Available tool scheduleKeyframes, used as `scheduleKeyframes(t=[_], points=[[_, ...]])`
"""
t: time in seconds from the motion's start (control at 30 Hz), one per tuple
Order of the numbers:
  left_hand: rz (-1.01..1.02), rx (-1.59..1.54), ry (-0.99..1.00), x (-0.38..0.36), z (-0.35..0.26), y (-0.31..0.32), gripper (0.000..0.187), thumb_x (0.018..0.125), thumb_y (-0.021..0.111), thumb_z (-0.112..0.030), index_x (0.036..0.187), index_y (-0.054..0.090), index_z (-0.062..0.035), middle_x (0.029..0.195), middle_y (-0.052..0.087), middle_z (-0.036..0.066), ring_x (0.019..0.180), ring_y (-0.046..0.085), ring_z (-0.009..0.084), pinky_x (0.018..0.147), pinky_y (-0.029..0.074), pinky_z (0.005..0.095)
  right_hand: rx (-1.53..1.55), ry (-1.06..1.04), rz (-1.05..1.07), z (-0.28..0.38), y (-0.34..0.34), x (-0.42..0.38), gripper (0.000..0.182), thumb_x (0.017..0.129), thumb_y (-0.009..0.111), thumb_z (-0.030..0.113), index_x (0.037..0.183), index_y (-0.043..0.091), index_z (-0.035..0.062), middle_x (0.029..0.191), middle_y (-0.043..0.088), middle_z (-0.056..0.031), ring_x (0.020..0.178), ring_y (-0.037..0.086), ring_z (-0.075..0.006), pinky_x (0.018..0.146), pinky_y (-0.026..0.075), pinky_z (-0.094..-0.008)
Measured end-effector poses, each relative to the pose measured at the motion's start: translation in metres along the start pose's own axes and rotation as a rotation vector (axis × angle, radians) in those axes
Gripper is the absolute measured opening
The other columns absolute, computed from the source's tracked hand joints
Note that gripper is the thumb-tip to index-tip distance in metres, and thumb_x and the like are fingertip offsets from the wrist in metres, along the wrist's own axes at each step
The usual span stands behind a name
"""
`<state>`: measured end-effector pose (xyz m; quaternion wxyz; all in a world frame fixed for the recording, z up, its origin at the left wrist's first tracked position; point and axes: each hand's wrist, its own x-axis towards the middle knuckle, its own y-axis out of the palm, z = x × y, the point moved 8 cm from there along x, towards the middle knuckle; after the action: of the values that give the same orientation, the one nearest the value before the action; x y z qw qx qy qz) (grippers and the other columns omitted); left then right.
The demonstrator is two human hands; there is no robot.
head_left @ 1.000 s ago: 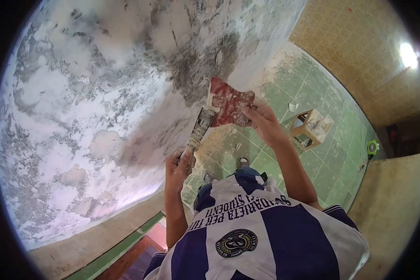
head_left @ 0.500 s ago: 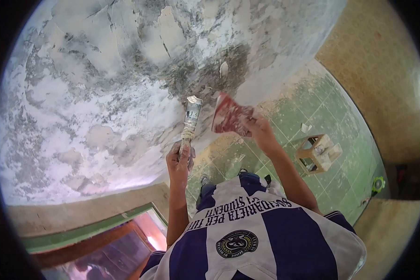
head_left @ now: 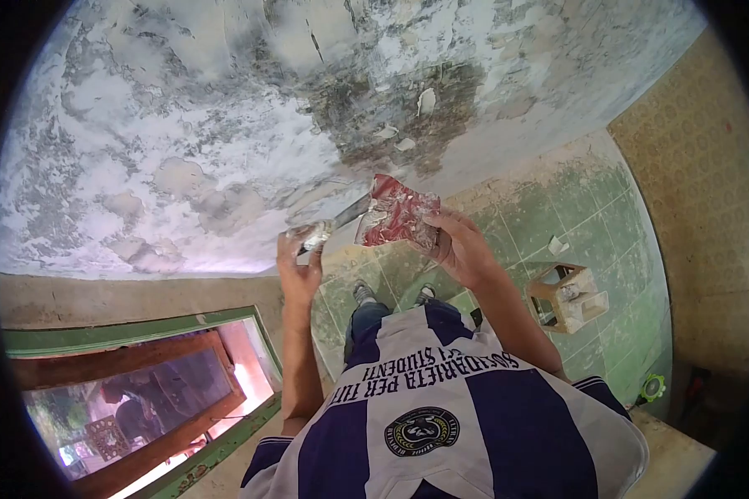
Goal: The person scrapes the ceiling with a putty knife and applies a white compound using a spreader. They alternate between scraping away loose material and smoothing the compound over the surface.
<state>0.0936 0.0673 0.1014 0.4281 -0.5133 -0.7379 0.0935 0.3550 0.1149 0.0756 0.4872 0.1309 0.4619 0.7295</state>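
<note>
My left hand (head_left: 299, 264) is closed around the plaster-crusted handle of a putty knife (head_left: 352, 211). Its narrow blade points right, and the tip meets the left edge of a red spreader (head_left: 391, 213); part of the tip is hidden there. White filler is smeared over the spreader's face. My right hand (head_left: 462, 248) pinches the spreader at its right side, thumb on top. Both tools are in front of a patchy wall (head_left: 216, 158), apart from it as far as I can tell. Several fresh dabs of filler (head_left: 425, 101) sit on its dark grey patch.
A pale stool-like block (head_left: 567, 298) stands on the dusty green tiled floor (head_left: 508, 220) to my right, near a white scrap (head_left: 558, 245). At lower left is a wood-framed window (head_left: 133, 407). A yellowish patterned panel (head_left: 699, 150) rises at right. A green round object (head_left: 653, 387) lies beyond.
The putty knife has swung from upright to slanting right, its tip now at the spreader. The spreader has moved slightly left and down. More filler dabs show on the dark patch; the view has shifted.
</note>
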Motion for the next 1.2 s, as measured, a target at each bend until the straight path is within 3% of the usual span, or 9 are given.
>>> scheduleKeyframes(t=[0.17, 0.23, 0.27, 0.47, 0.53, 0.63, 0.8, 1.0, 1.2], points=[[0.013, 0.154, 0.042, -0.005, 0.010, -0.006, 0.033, 0.077, 0.073, 0.007, 0.108, 0.069, -0.0024, 0.105, 0.070, 0.013, 0.098, 0.063, 0.0270, 0.088, 0.048, 0.0350, 0.068, -0.023, -0.020, 0.011, 0.005, -0.001, 0.023, 0.099, 0.051, 0.007, 0.121, 0.056, 0.0001, 0.118, 0.065, -0.0108, 0.106, 0.067, -0.0214, 0.098, 0.057, -0.0409], [0.018, -0.031, -0.310, -0.017, 0.039, -0.004, 0.029, 0.084, 0.073, 0.001, 0.112, 0.067, -0.0021, 0.104, 0.070, 0.010, 0.095, 0.063, 0.0179, 0.085, 0.048, 0.0298, 0.045, -0.162, -0.001, 0.022, 0.009, 0.008, 0.027, 0.099, 0.053, 0.005, 0.125, 0.055, -0.0016, 0.118, 0.065, -0.0107, 0.111, 0.065, -0.0211, 0.101, 0.053, -0.0393], [0.013, -0.031, -0.311, -0.021, 0.042, -0.002, 0.029, 0.084, 0.073, 0.001, 0.112, 0.067, -0.0021, 0.104, 0.070, 0.010, 0.095, 0.063, 0.0179, 0.085, 0.048, 0.0298, 0.042, -0.160, 0.003, 0.020, 0.007, 0.018, 0.027, 0.099, 0.053, 0.005, 0.125, 0.055, -0.0016, 0.118, 0.065, -0.0107, 0.111, 0.065, -0.0211, 0.101, 0.053, -0.0393], [-0.061, -0.280, -0.502, -0.050, 0.069, 0.000, 0.026, 0.090, 0.072, -0.005, 0.115, 0.065, 0.0023, 0.105, 0.067, 0.007, 0.094, 0.061, 0.0109, 0.087, 0.049, 0.0263, -0.863, -0.822, -0.166, 0.048, 0.060, 0.069, 0.034, 0.100, 0.048, 0.001, 0.132, 0.059, -0.0010, 0.133, 0.062, -0.0147, 0.126, 0.059, -0.0282, 0.105, 0.044, -0.0375], [-0.065, -0.236, -0.549, -0.056, 0.073, -0.012, 0.025, 0.091, 0.072, -0.005, 0.114, 0.064, 0.0025, 0.105, 0.067, 0.007, 0.097, 0.061, 0.0115, 0.089, 0.049, 0.0265, -1.136, -1.455, -0.046, 0.047, 0.094, 0.072, 0.036, 0.095, 0.049, -0.002, 0.128, 0.064, 0.0014, 0.137, 0.060, -0.0159, 0.129, 0.055, -0.0338, 0.108, 0.043, -0.0422], [-0.071, -0.163, -0.557, -0.067, 0.091, -0.039, 0.024, 0.091, 0.072, -0.005, 0.113, 0.064, 0.0022, 0.105, 0.068, 0.007, 0.097, 0.061, 0.0115, 0.089, 0.049, 0.0262, -1.394, -1.627, -0.099, 0.043, 0.111, 0.103, 0.040, 0.087, 0.054, -0.004, 0.125, 0.067, 0.0038, 0.135, 0.061, -0.0146, 0.130, 0.054, -0.0367, 0.108, 0.042, -0.0458], [-0.081, -0.197, -0.611, -0.074, 0.137, -0.080, 0.022, 0.090, 0.070, 0.001, 0.111, 0.064, 0.0025, 0.098, 0.063, 0.002, 0.091, 0.059, 0.0089, 0.083, 0.049, 0.0246, -1.707, -1.531, -0.132, 0.008, 0.076, 0.183, 0.048, 0.081, 0.061, 0.001, 0.127, 0.067, 0.0136, 0.140, 0.057, -0.0034, 0.133, 0.050, -0.0284, 0.112, 0.041, -0.0476], [0.001, -0.189, -0.655, -0.055, 0.174, -0.088, 0.021, 0.090, 0.070, -0.002, 0.111, 0.065, 0.0013, 0.100, 0.065, 0.002, 0.087, 0.058, 0.0082, 0.080, 0.047, 0.0236, -1.790, -1.394, -0.124, -0.009, 0.052, 0.157, 0.047, 0.082, 0.059, -0.002, 0.125, 0.068, 0.0134, 0.140, 0.058, -0.0034, 0.135, 0.049, -0.0291, 0.112, 0.040, -0.0482], [0.145, -0.135, -0.527, -0.015, 0.160, -0.066, 0.023, 0.090, 0.072, -0.005, 0.110, 0.064, 0.0017, 0.095, 0.066, 0.005, 0.085, 0.058, 0.0103, 0.078, 0.048, 0.0241, -1.553, -1.622, -0.329, 0.050, 0.098, 0.121, 0.043, 0.090, 0.051, 0.000, 0.129, 0.065, 0.0131, 0.139, 0.060, -0.0054, 0.139, 0.046, -0.0272, 0.115, 0.036, -0.0457]])
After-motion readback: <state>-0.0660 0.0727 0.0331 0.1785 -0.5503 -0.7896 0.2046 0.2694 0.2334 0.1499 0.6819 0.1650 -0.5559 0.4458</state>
